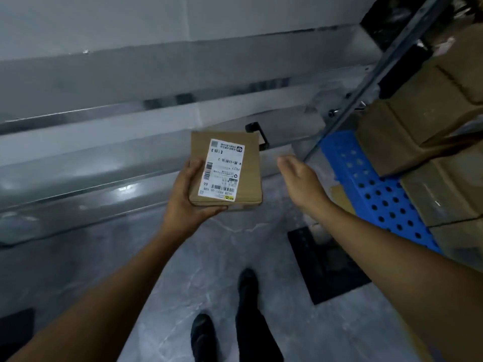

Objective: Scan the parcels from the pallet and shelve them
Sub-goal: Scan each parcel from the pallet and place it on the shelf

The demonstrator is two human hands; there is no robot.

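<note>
Mid-frame, left hand (pixel 187 197) gripped small flat parcel (pixel 226 169) from beneath, thumb on edge; right hand (pixel 303 184) apart, empty. Looked light, stiff; edges best.

A grey, marbled floor (pixel 209 257) carries everything here, and on its right side lies a blue plastic pallet (pixel 379 194) with round holes through its top. Brown cardboard boxes (pixel 431 121) are stacked directly on the pallet, filling its far side and leaving a bare blue strip along the near edge. Just beside that edge a black mat (pixel 321 270) lies flat on the floor, a flat scrap of cardboard (pixel 341 198) lies against the pallet, and a person's two dark shoes (pixel 247 280) stand on the floor near the mat
</note>
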